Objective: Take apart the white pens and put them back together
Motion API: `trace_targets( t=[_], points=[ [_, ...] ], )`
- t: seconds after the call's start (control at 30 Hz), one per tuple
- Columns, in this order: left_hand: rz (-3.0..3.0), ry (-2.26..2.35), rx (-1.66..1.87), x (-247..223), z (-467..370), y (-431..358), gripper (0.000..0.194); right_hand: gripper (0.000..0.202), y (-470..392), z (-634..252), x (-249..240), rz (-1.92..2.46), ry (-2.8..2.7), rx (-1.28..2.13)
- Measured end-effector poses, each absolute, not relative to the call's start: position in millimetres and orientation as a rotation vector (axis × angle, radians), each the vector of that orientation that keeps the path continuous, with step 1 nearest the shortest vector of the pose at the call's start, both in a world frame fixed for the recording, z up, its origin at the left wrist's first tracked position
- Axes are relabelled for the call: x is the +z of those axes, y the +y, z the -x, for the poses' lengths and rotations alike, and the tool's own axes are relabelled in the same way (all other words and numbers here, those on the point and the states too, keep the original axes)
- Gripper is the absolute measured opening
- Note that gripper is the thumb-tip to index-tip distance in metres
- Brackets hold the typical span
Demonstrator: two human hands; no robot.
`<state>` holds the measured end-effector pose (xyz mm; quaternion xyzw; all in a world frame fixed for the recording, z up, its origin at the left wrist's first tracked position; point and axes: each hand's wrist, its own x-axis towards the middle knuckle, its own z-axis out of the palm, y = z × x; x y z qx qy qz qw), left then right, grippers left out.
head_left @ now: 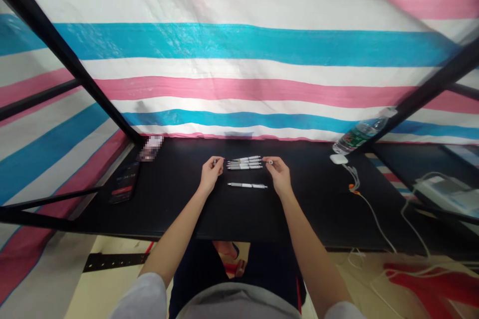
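Observation:
Several white-and-grey pens (244, 163) lie side by side in a small group on the black table (172, 214). Nearer to me, one separate pen (247, 185) lies crosswise. My left hand (212, 172) is at the left end of the group, its fingers closed around a small, light-coloured piece that is too small to name. At the right end is my right hand (277, 173), its fingers pinched on a small round whitish piece, also too small to name.
A phone (125, 183) and a pixelated item (151, 148) lie at the left. On the right, a plastic bottle (359, 135) leans near a white charger (339, 159) with cables. Black frame bars (71, 57) flank the table before a striped sheet (239, 45).

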<state>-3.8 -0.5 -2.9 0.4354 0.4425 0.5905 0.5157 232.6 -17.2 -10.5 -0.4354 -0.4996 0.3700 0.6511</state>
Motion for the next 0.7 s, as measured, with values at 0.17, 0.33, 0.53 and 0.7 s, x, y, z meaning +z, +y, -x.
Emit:
trace_targets(
  t=[0.17,0.33,0.53,0.7],
  points=[
    [-1.045,1.061,1.417,-2.5,3.5,-1.3,0.037,0.023,-18.9,-230.1,-8.9,0.999,-1.183,0.825],
    [-1.075,1.023,1.378,0.8,1.7,-4.6,0.036,0.019,-21.1,-228.0,-11.3,1.211,-1.308,0.562],
    [-1.255,1.067,1.23,-2.1,0.8,-7.6,0.035,0.021,-30.0,-220.6,-4.1,1.166,-1.581,0.387],
    [-1.481,1.095,1.143,-1.9,0.9,-10.6,0.032,0.019,-32.2,-214.0,-7.5,1.075,-1.81,0.386]
  ],
)
